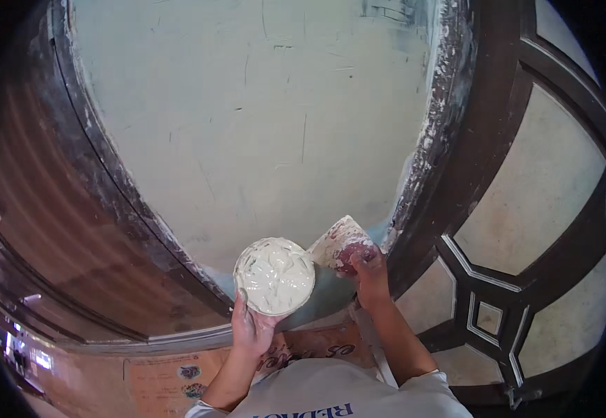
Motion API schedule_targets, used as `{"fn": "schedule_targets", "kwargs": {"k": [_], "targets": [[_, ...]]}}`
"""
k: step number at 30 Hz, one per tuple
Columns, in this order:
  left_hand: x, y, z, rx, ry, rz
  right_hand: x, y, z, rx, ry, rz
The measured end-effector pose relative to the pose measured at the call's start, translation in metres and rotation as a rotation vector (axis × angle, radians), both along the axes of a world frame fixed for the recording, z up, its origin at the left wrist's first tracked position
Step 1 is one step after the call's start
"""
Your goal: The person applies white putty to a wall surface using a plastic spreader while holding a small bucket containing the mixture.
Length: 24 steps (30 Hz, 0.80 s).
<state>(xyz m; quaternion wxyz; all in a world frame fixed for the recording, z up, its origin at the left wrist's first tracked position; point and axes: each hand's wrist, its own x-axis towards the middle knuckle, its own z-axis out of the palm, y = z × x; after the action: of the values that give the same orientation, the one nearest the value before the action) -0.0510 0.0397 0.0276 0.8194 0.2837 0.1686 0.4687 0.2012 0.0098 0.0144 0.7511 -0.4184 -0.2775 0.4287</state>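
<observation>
A round tub (275,239) full of wet white putty rests in my left hand (251,329), with the thumb up along its side and the fingers beneath it. My right hand (370,275) grips a wide putty spreader (338,240), reddish near the hand and caked with dried white putty. One corner of the spreader is close to the tub's right edge; I cannot tell whether they touch. Beyond both hands stands a pale greenish panel (247,153) with thin scratches and dark marks.
A dark frame, smeared white along its edge (425,139), borders the panel. To the right is dark latticework (505,334) with pale insets. Glossy brown panelling (108,223) lies at the left. Printed cardboard (153,383) covers part of the floor below.
</observation>
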Motion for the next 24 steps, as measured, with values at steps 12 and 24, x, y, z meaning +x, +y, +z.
{"fn": "schedule_targets", "kwargs": {"k": [12, 24], "targets": [[0.009, -0.001, -0.010, -0.009, -0.004, 0.013, 0.076, -0.013, -0.076, -0.050, 0.008, -0.276], [0.016, -0.013, -0.013, 0.009, 0.031, 0.101, 0.148, 0.019, 0.109, 0.357, -1.134, -0.676]]}}
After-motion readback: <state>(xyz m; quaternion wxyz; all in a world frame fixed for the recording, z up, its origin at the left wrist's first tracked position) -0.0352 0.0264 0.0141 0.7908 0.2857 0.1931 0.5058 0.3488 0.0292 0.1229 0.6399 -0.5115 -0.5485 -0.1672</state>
